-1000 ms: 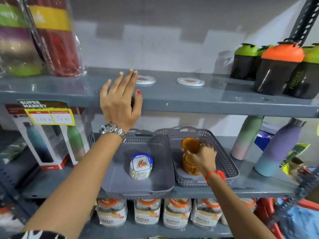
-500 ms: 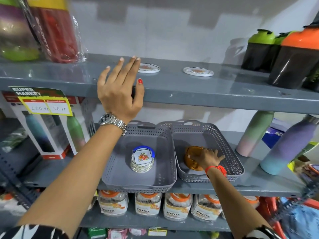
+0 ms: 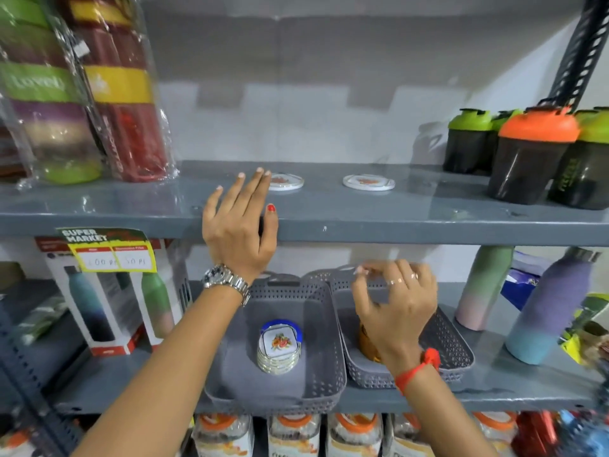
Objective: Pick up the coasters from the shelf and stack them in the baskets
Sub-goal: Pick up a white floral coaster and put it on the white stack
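The left hand [image 3: 239,232] is flat and spread against the front lip of the upper shelf [image 3: 428,222], fingers together and pointing up, thumb apart; it holds nothing. Its fingertips [image 3: 260,171] reach just beside a round white coaster [image 3: 286,183] lying flat on the glossy grey metal. A linked metal watch [image 3: 227,283] sits on that wrist. A second round white coaster [image 3: 368,182], with an orange print in the middle, lies further right on the same shelf, apart from the first.

The right hand [image 3: 397,305] hangs above the right basket [image 3: 454,344] with its fingers loosely curled and empty, thumb and forefinger near each other but gripping nothing. A red thread band [image 3: 418,369] circles the wrist. Under the hand a round orange thing [image 3: 365,341] lies in that basket, mostly hidden.

Both baskets are grey plastic with perforated, woven-look walls and stand touching side by side on the lower shelf. The left basket [image 3: 286,291] holds a neat stack of coasters [image 3: 279,349]: rounded squares with pale shiny edges and a fruit print on top.

Dark shaker bottles [image 3: 527,159] with green and orange lids stand at the upper shelf's right end.
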Tool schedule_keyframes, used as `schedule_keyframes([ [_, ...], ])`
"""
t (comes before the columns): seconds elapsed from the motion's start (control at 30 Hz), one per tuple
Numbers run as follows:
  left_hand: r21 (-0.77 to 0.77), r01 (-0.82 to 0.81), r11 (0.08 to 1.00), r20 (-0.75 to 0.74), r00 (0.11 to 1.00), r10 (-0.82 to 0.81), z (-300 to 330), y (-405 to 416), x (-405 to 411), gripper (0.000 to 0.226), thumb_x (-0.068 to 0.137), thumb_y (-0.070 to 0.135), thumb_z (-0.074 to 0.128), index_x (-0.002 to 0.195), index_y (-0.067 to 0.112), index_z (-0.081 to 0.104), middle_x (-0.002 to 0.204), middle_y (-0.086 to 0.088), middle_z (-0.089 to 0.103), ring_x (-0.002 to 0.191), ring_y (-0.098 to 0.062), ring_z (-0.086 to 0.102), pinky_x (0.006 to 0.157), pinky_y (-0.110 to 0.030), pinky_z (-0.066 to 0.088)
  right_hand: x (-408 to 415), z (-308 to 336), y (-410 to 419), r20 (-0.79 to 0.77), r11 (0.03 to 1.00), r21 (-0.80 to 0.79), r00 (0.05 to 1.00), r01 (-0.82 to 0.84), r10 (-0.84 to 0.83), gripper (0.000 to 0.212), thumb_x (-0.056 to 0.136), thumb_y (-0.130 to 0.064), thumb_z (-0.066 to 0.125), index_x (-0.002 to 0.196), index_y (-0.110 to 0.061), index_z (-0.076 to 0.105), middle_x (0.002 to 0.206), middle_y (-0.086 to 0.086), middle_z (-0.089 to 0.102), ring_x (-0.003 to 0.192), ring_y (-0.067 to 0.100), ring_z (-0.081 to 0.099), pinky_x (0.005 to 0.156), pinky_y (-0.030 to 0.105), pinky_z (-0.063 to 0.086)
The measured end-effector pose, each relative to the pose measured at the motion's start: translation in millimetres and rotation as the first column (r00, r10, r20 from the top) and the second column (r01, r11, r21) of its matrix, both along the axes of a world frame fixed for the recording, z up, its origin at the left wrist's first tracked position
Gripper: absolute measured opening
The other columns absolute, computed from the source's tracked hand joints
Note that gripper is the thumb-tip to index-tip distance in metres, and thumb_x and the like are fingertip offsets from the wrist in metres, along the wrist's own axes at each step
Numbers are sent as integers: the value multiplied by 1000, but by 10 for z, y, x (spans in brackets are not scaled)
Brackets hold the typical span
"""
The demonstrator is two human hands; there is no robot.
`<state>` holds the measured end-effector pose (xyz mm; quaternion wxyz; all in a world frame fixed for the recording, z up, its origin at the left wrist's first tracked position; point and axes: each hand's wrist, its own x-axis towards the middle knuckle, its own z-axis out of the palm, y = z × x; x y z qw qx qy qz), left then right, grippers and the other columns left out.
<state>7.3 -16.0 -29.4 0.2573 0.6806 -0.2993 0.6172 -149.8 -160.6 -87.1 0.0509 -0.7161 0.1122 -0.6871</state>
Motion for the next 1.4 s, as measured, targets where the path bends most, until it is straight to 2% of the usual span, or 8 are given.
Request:
schedule_keyframes([
  [0.1, 11, 14, 1000, -28, 1000, -13, 11, 12, -20, 42, 92, 26, 42, 125, 10, 62, 127, -4, 61, 119, -22, 57, 102, -41, 35, 71, 610, 85, -42, 999, -18, 998, 41, -42, 17, 80, -32, 63, 70, -20, 69, 66, -4, 64, 66, 25, 51, 54, 31, 39],
  [0.17, 15, 12, 1000, -42, 999, -11, 23, 21, -34, 43, 91, 26, 43, 125, 9, 62, 127, -4, 61, 119, -23, 57, 102, -41, 35, 205, 951, 1, -237, 986, 60, 962, 156, -138, 22, 78, -40, 62, 84, -20, 71, 82, -1, 68, 83, 28, 55, 54, 29, 39],
  [0.33, 43, 9, 999, -74, 997, -6, 32, 33, -66, 43, 91, 26, 42, 126, 9, 62, 128, -5, 61, 120, -25, 56, 103, -43, 34, 566, 1446, -414, -770, 927, 287, 634, 241, 73, 61, 80, -50, 63, 120, -5, 56, 127, 16, 53, 123, 35, 40, 90, 41, 43],
  [0.57, 81, -46, 996, -87, 995, 53, 37, 29, -61, 46, 93, 29, 39, 129, 9, 60, 133, -6, 56, 126, -26, 51, 110, -48, 26, 905, 1643, -820, -899, 867, 377, 356, 327, 256, 91, 54, -79, 62, 116, -14, 55, 131, 15, 56, 122, 39, 48, 106, 50, 37],
  [0.73, 98, -64, 993, -84, 994, 73, 25, 39, -53, 49, 92, 30, 38, 132, 8, 56, 136, -6, 54, 128, -26, 48, 111, -47, 22, 940, 1664, -845, -888, 852, 369, 413, 372, 204, 89, 61, -75, 65, 122, -12, 51, 134, 17, 50, 127, 40, 39, 107, 52, 34],
  [1.0, 78, -41, 996, -77, 996, 47, 40, 30, -62, 48, 92, 30, 38, 130, 7, 58, 132, -7, 57, 123, -26, 53, 107, -46, 28, 719, 1627, -488, -811, 916, 355, 550, 189, 200, 95, 32, -80, 67, 99, -13, 58, 123, 12, 51, 121, 33, 38, 100, 49, 37],
  [1.23, 66, -29, 997, -69, 997, 34, 35, 34, -83, 47, 93, 28, 38, 129, 6, 59, 130, -7, 60, 122, -27, 54, 105, -46, 30, 206, 1551, 131, -407, 994, 99, 913, 52, -7, 103, 40, -83, 60, 121, -21, 57, 115, 9, 52, 111, 32, 45, 101, 53, 34],
  [1.4, 45, -48, 998, -55, 997, 50, 49, 24, -75, 52, 100, 34, 27, 121, 4, 64, 124, -10, 63, 120, -27, 54, 104, -45, 32, -168, 1567, 486, -192, 996, 46, 977, -82, 90, 100, 47, -82, 56, 123, -17, 57, 114, 10, 52, 107, 32, 47, 97, 47, 36],
])
